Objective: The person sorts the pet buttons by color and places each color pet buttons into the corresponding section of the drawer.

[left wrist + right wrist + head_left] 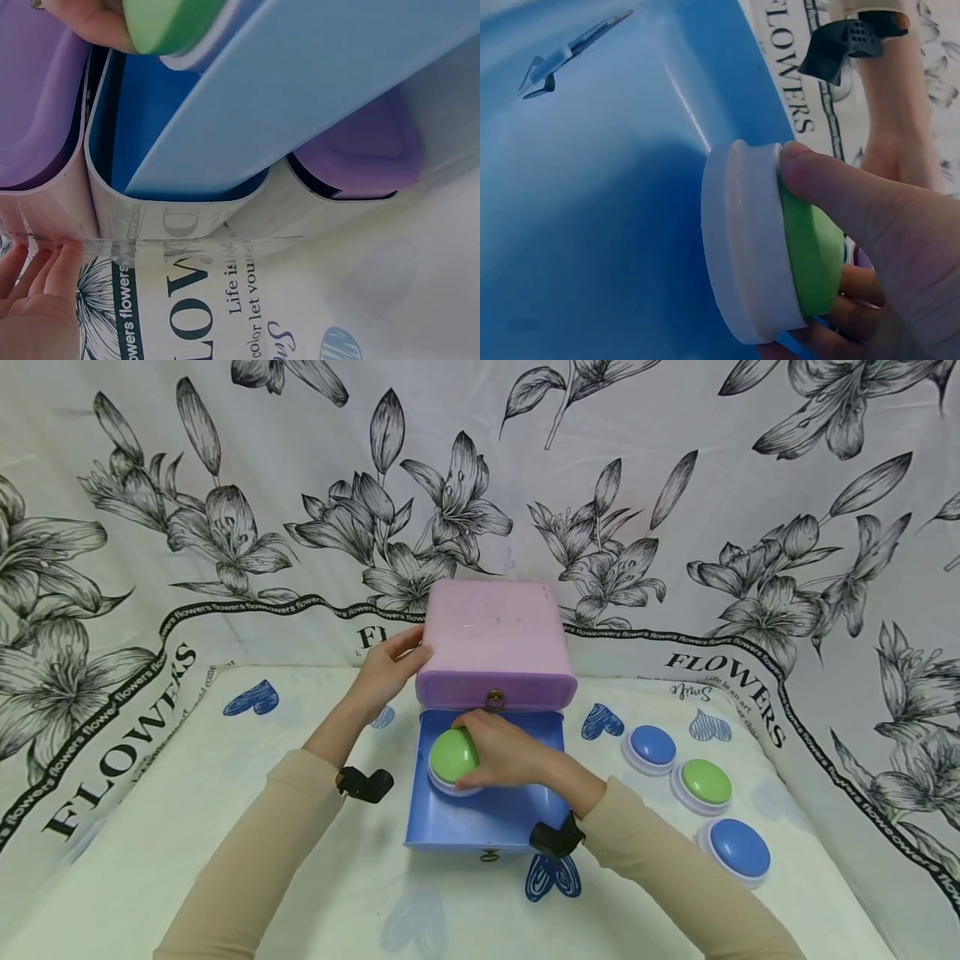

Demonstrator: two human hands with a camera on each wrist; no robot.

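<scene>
Because the blue drawer [465, 822] stands drawn out from the small plastic cabinet [491, 627], its inner space can be reached from above, and there the right hand [501, 747] holds a green-domed push button [452, 756] with a white base. This hand pinches the button at its edge, the thumb on the near side and the fingers on the far side; such a grip probably leaves the underside free to sit flat. The button is within the walls of the blue drawer, in its left half; whether the base touches the drawer's bottom, I cannot tell.

Behind the blue drawer, at its left, the left hand [392, 660] rests rather straight fingers against the cabinet's side and does not grip around it. This touch seems to serve for steadying the light cabinet, so that it does not slide.

Directly above the blue drawer is an upper purple drawer [450, 692], pushed in. To the right of the blue drawer, on the table [337, 877], three further buttons lie dome upward: the far blue button [652, 746], the middle green button [707, 781] and the near blue button [740, 848], perhaps put there for easy reach of the right hand.
</scene>
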